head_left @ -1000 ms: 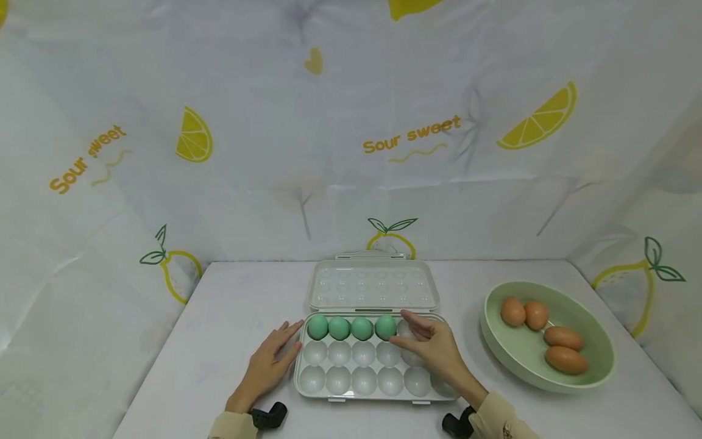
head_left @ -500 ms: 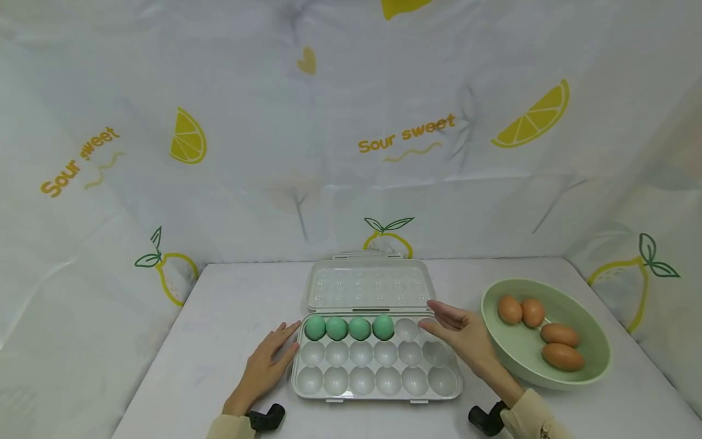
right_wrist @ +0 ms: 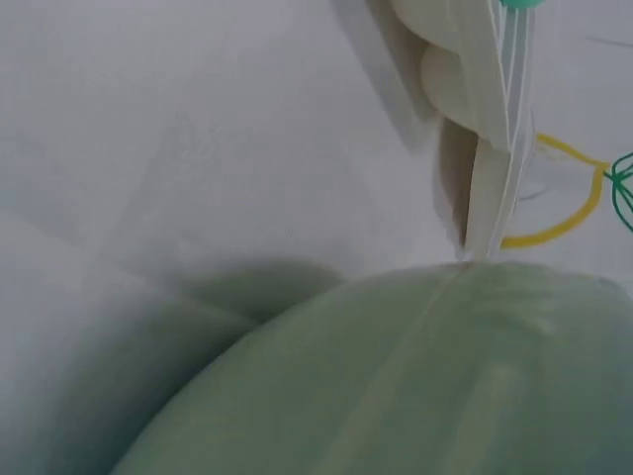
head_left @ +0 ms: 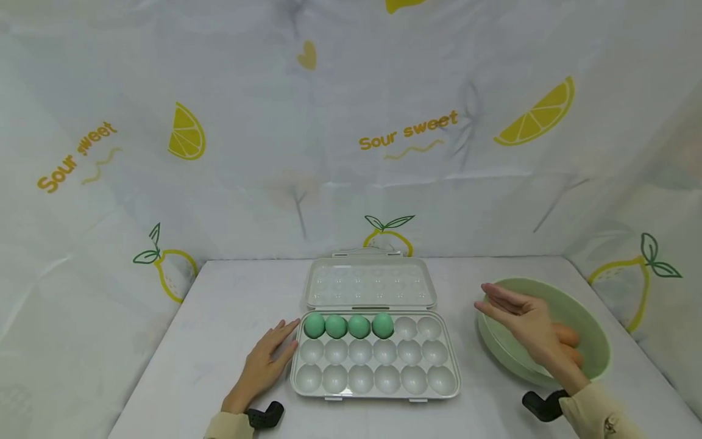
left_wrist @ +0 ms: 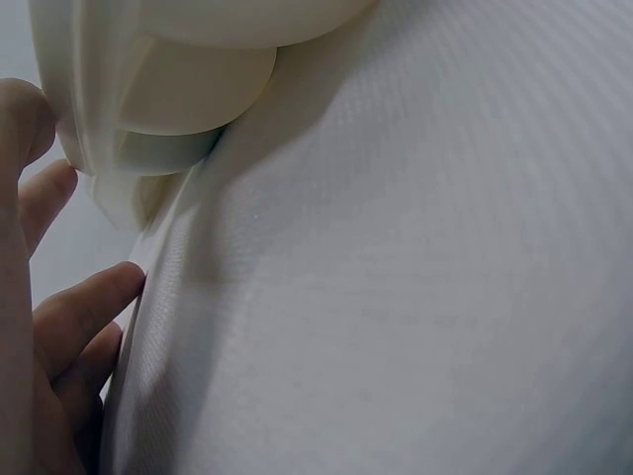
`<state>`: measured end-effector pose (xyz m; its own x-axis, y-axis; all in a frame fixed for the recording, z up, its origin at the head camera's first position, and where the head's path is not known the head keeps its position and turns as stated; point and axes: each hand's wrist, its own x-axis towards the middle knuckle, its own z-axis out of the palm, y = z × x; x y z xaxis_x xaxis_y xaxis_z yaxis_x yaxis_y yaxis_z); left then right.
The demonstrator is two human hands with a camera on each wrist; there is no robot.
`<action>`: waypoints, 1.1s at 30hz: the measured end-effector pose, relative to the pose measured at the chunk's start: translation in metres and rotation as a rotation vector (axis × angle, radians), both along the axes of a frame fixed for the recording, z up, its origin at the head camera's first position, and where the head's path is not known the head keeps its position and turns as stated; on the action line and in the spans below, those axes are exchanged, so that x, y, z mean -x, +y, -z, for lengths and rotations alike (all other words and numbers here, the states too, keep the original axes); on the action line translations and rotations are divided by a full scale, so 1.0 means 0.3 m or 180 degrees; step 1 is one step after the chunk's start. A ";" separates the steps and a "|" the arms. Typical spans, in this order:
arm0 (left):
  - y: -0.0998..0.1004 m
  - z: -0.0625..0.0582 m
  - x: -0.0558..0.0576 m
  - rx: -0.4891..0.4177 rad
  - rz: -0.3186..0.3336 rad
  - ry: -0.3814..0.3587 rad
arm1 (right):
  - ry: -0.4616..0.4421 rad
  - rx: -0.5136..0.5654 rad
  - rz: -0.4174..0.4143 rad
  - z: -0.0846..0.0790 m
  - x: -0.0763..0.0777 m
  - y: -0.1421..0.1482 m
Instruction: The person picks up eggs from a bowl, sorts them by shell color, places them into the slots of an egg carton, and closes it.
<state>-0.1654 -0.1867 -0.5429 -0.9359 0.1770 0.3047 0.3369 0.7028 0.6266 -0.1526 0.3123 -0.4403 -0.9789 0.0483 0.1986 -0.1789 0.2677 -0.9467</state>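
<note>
In the head view we see the right hand point(head_left: 523, 320) partly hiding the brown eggs point(head_left: 567, 335) and green bowl point(head_left: 587, 311); we can't count eggs. In the left wrist view we get left hand point(left_wrist: 59, 332) and egg tray point(left_wrist: 198, 87) cropped.

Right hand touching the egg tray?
Apart. The head view plainly shows white tabletop between the right hand and the right edge of the egg tray.

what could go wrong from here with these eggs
The right hand, close to the green bowl, might knock it. The brown eggs, lying loose in it, could roll when touched. The left hand, at one end of the egg tray, might nudge it, jostling the green eggs.
</note>
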 end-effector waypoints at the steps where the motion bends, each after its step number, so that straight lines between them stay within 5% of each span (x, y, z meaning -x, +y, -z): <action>1: -0.001 0.000 0.001 -0.0002 0.0000 -0.0011 | -0.0011 -0.0002 -0.0025 0.001 -0.002 0.017; 5: -0.002 0.000 0.005 0.0009 -0.0007 -0.0047 | -0.0121 -0.0117 -0.0045 0.008 -0.014 0.076; 10: -0.004 -0.001 0.007 0.0011 -0.0001 -0.0012 | -0.0351 -0.0657 -0.0003 0.010 -0.031 0.167; 18: -0.006 -0.003 0.007 0.0004 -0.0005 0.0004 | -0.0604 -0.0772 -0.0547 0.031 -0.049 0.357; 25: -0.004 0.005 0.008 -0.0034 -0.0003 -0.0057 | -0.0808 -0.1226 -0.0631 0.033 -0.042 0.430; 28: -0.003 0.009 0.006 -0.0069 -0.0024 -0.0152 | -0.0862 -0.1357 -0.0874 0.029 -0.030 0.461; 33: 0.002 0.010 0.003 -0.0049 -0.0042 -0.0111 | -0.0828 -0.1103 -0.1519 0.026 -0.019 0.509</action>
